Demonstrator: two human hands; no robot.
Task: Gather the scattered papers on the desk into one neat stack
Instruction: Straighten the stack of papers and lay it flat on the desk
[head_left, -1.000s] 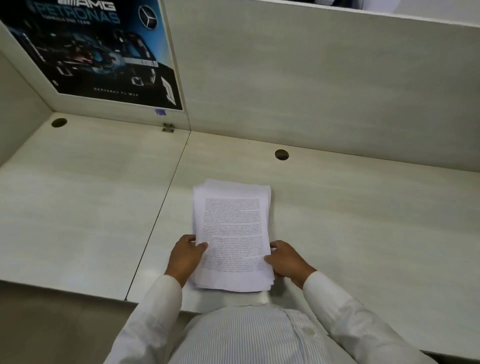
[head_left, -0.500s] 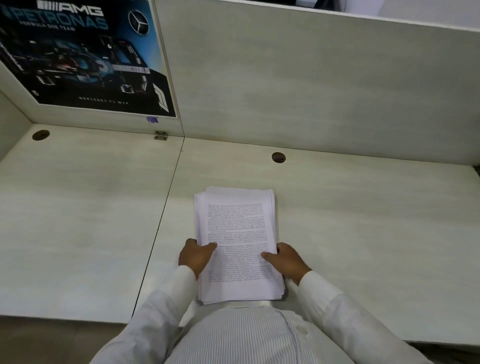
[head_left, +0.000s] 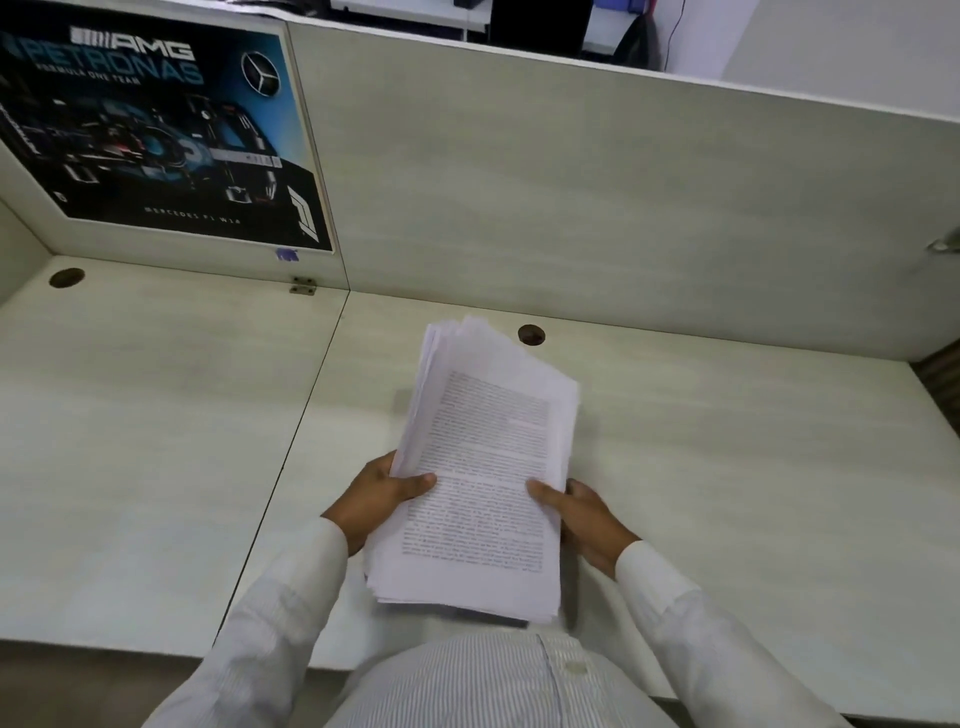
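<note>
A thick stack of white printed papers (head_left: 488, 457) is held above the pale desk (head_left: 156, 441), tilted with its far end raised and leaning right. Its far edges are uneven and fan out. My left hand (head_left: 382, 493) grips the stack's left edge, thumb on the top sheet and fingers underneath. My right hand (head_left: 582, 512) grips the right edge the same way, thumb on top. The near end of the stack hangs close to my shirt at the desk's front edge.
A partition wall (head_left: 597, 197) runs along the back of the desk, with a dark racing-car poster (head_left: 150, 135) on its left panel. Cable holes sit at the back left (head_left: 66, 277) and just behind the papers (head_left: 531, 335). A seam (head_left: 306, 415) divides the desk.
The stack lay flat on the desk with my hands at its sides; now both hands have lifted it, and it is tilted up and turned slightly to the right.
</note>
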